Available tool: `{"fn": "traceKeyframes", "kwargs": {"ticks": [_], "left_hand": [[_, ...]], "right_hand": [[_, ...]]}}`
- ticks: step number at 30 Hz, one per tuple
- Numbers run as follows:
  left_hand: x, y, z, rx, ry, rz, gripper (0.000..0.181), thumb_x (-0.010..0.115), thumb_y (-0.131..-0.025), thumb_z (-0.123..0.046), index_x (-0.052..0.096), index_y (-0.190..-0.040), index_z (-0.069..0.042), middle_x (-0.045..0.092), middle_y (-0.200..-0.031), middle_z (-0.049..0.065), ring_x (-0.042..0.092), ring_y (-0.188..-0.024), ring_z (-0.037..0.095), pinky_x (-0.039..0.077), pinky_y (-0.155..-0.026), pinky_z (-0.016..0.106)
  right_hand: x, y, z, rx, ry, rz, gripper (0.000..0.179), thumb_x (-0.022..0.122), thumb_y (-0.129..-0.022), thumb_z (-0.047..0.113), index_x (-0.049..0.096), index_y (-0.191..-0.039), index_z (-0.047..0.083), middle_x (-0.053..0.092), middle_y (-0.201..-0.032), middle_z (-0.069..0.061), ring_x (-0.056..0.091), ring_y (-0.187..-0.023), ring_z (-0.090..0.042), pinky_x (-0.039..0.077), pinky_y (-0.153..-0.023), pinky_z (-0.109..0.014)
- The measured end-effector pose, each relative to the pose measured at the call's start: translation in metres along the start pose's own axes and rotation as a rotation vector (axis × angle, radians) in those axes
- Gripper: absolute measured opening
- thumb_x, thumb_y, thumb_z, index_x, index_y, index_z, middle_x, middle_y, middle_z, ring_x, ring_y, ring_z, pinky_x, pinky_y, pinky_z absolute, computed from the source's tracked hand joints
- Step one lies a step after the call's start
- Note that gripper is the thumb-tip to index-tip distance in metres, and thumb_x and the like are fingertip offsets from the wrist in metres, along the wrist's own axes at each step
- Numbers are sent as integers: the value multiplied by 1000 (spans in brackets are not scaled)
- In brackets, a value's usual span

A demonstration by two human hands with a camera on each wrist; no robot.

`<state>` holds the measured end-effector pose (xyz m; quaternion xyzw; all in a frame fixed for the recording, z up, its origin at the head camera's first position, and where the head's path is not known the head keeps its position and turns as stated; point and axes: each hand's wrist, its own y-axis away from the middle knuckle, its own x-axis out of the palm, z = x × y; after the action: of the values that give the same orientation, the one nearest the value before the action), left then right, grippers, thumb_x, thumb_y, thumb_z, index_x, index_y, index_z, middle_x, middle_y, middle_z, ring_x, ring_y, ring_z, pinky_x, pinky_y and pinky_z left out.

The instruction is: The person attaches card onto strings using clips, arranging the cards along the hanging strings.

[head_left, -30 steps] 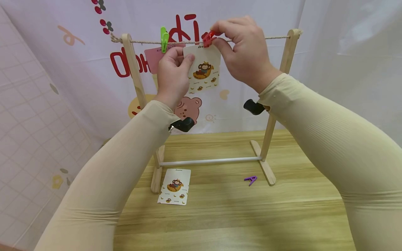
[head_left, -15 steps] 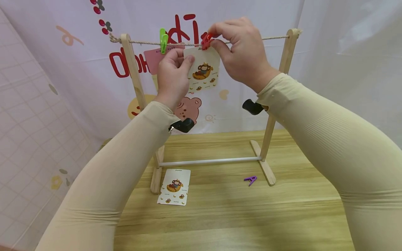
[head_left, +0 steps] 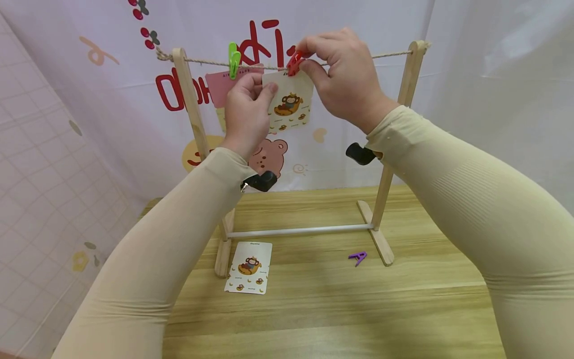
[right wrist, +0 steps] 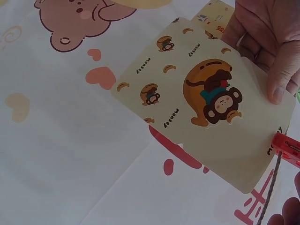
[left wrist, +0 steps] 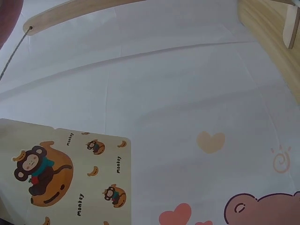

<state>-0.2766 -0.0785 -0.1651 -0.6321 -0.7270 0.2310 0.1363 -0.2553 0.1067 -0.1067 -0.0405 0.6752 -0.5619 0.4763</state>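
My left hand (head_left: 248, 112) pinches the upper left edge of a cream monkey card (head_left: 289, 102), thumb in front. With thumb and fingers, my right hand (head_left: 345, 70) grips a red clothespin (head_left: 294, 64) at the card's top edge. In the right wrist view the clothespin's tip (right wrist: 280, 142) overlaps the card's edge, where the twine (right wrist: 271, 187) runs. Left of it a green clothespin (head_left: 233, 61) holds a pink card (head_left: 218, 87) on the line, partly hidden behind my left hand. A second monkey card (head_left: 249, 268) lies flat on the table.
The twine is strung between two wooden posts (head_left: 405, 82) joined low down by a white rod (head_left: 300, 231). A purple clothespin (head_left: 358, 258) lies on the wooden table (head_left: 332, 309) near the right foot. Behind hangs a white printed cloth (head_left: 327, 164).
The red clothespin and the card under it have come down slightly with my right hand, and the twine sags more there. My left hand keeps its pinch on the card.
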Motion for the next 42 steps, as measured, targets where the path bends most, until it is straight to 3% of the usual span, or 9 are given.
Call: {"fn": "traceKeyframes", "kwargs": {"ticks": [22,32,42], "left_hand": [[1,1,2,-6,19,3,19,65,-105,-26,69,-119,-13,70,-106,0,68,-105,15,58,-97,29],[1,-1,3,1,16,1,20,65,-105,-25,69,-121,-14,68,-102,-3,65,-101,13,55,-91,27],[2,1,3,3,21,4,21,64,-106,-26,69,-122,-14,69,-106,-1,66,-105,13,57,-96,28]], "right_hand": [[0,-5,0,41,11,39,23,59,-109,22,77,-118,12,77,-122,-4,55,-117,-26,38,-103,-36],[-1,-7,2,42,22,53,23,58,-109,22,78,-114,11,77,-119,-5,54,-113,-23,36,-103,-35],[1,-6,1,52,9,61,22,59,-109,21,78,-112,12,78,-120,-3,54,-118,-24,38,-103,-36]]}}
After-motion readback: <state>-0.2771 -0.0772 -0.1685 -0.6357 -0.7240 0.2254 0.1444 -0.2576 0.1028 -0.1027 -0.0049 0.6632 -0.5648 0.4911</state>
